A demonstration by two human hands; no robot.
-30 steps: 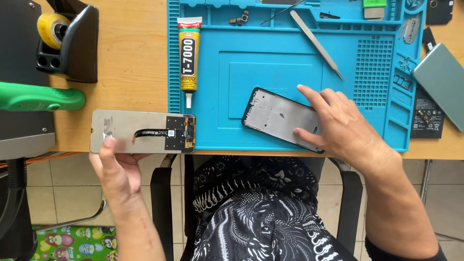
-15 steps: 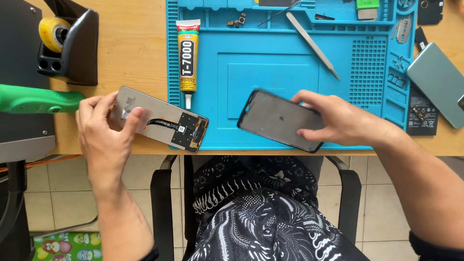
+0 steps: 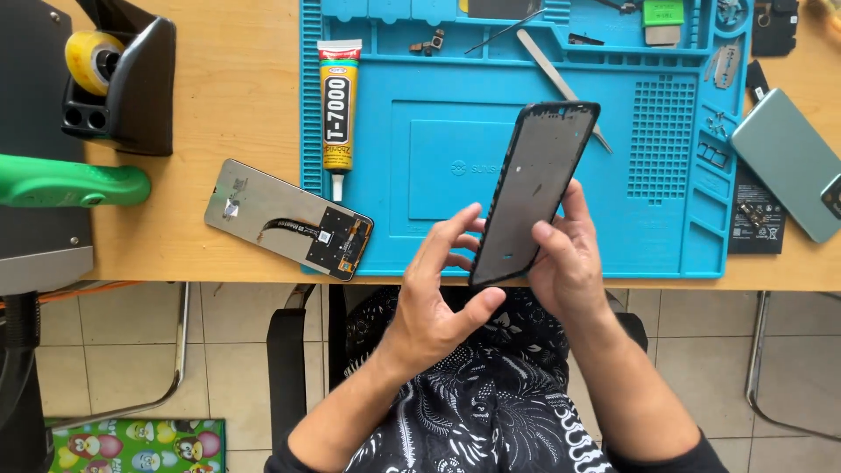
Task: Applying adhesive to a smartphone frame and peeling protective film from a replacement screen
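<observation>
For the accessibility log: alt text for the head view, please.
Both hands, left hand and right hand, hold a black rectangular phone frame tilted up above a blue silicone repair mat; a grey display panel lies on the wooden table.

Probably phone repair workshop: blue repair mat, glue tube, tweezers.
</observation>
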